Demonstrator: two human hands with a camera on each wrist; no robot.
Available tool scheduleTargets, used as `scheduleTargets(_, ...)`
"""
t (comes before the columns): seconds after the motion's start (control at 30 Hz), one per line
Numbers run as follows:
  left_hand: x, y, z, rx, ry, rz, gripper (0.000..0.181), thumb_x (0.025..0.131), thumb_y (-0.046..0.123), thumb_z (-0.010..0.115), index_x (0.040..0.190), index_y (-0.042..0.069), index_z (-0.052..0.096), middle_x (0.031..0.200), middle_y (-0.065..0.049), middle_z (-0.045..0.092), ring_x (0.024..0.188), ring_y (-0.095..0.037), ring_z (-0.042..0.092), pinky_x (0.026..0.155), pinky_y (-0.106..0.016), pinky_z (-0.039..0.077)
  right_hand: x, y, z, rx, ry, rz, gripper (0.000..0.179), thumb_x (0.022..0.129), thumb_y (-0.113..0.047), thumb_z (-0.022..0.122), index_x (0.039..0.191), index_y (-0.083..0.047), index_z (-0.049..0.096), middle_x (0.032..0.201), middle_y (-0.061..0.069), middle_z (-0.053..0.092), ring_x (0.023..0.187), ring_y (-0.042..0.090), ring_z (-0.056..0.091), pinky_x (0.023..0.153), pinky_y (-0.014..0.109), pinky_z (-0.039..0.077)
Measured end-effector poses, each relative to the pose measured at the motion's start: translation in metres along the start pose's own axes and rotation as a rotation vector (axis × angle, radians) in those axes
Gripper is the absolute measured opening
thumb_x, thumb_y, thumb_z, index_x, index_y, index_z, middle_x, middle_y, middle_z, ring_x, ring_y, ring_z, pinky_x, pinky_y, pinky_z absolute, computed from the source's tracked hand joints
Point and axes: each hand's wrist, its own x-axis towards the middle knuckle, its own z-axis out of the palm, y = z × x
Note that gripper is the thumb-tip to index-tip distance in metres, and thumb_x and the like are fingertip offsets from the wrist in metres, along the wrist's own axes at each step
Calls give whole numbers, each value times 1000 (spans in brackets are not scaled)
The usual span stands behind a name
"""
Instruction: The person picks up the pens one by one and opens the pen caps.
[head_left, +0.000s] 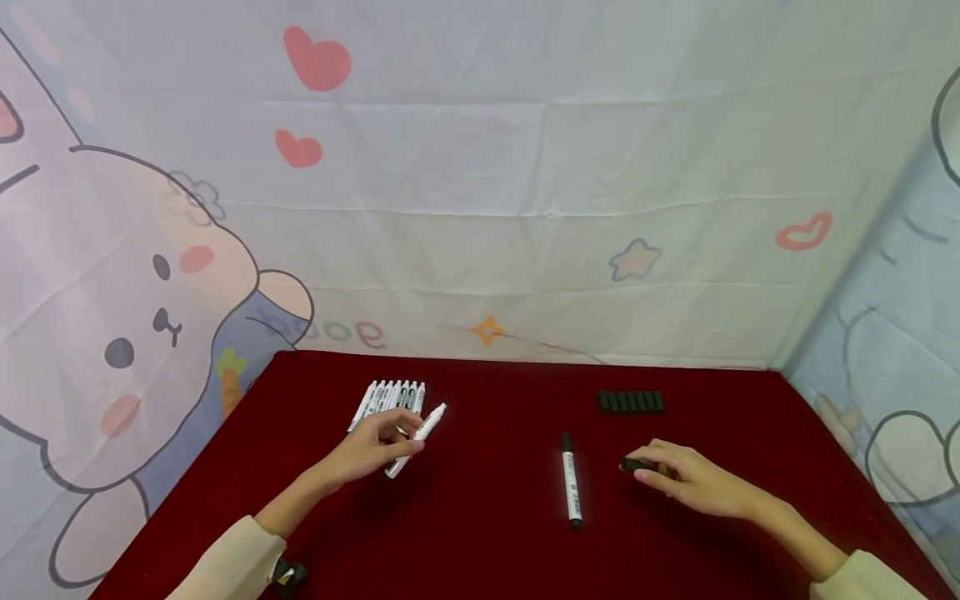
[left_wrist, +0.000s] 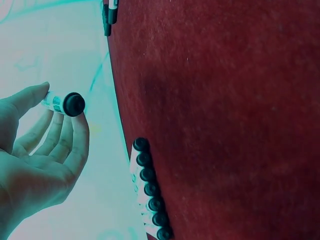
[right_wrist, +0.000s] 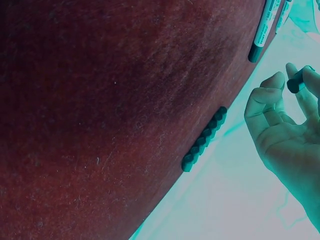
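My left hand (head_left: 375, 448) pinches an uncapped white marker (head_left: 429, 422) between thumb and fingers, tilted with its tip up to the right. Its black end (left_wrist: 74, 104) faces the left wrist camera. Between thumb and fingertips of my right hand (head_left: 693, 479) is a black marker cap (head_left: 636, 463), also seen as a dark cap (right_wrist: 296, 83) in the right wrist view. Between the two hands, a capped marker (head_left: 572, 487) lies on the red cloth, its black cap pointing away from me.
Beyond my left hand several uncapped white markers (head_left: 392, 393) lie side by side. A row of several black caps (head_left: 631, 402) is at the back right. Red cloth (head_left: 495, 467) covers the table, with a printed curtain (head_left: 480, 167) behind. A small black object (head_left: 288, 575) is by the left sleeve.
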Motion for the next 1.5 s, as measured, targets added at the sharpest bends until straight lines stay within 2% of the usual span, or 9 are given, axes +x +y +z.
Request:
scheduleTargets(0.2,0,-8,-9,-25,69,-43,36,95,26,74,126,8,66,112,-13,68,91,-14,67,74,-27,54,0,0,2,-2,4,-34,28,106,-11,53,132,-7,63,97,-4,57,82,0,48,64,23,44)
scheduleTargets(0.37,0,-11,-18,-34,99,-74,37,94,25,75,125,7,66,114,-15,67,94,-20,65,72,-28,55,1,-2,4,14,-4,-51,28,106,-9,53,132,-8,63,101,-1,60,82,2,49,64,24,45)
scheduleTargets(0.6,-2,-13,-28,-83,137,-105,42,96,22,72,130,1,61,119,-20,64,95,-19,63,73,-29,56,2,-2,6,57,-30,-51,28,106,-8,53,132,-5,62,101,1,58,77,4,51,63,22,48)
scheduleTargets(0.8,1,-20,-37,-91,176,-132,43,97,23,71,131,0,60,119,-21,63,94,-16,63,75,-29,56,2,0,8,69,-61,-30,28,106,-12,54,132,-4,62,101,0,60,77,3,55,64,23,51)
scheduleTargets(0.97,4,-27,-46,-89,220,-147,42,97,23,71,130,1,60,114,-17,64,88,-9,62,74,-31,55,0,-1,8,62,-67,-1,29,106,-15,55,131,-2,62,97,-4,59,76,0,55,64,23,51)
scheduleTargets(1.23,10,-39,-57,-104,252,-213,43,97,29,71,130,3,60,104,0,63,86,-12,59,74,-29,52,-3,0,7,48,-50,-14,26,106,-14,56,129,-5,64,96,-4,59,77,-1,52,63,21,49)
scheduleTargets(1.5,15,-52,-68,-69,277,-275,52,98,36,69,136,3,57,113,-8,63,94,-15,61,79,-31,54,0,3,10,65,-63,-23,27,106,-14,55,131,-7,64,99,-1,60,78,-2,52,64,22,50)
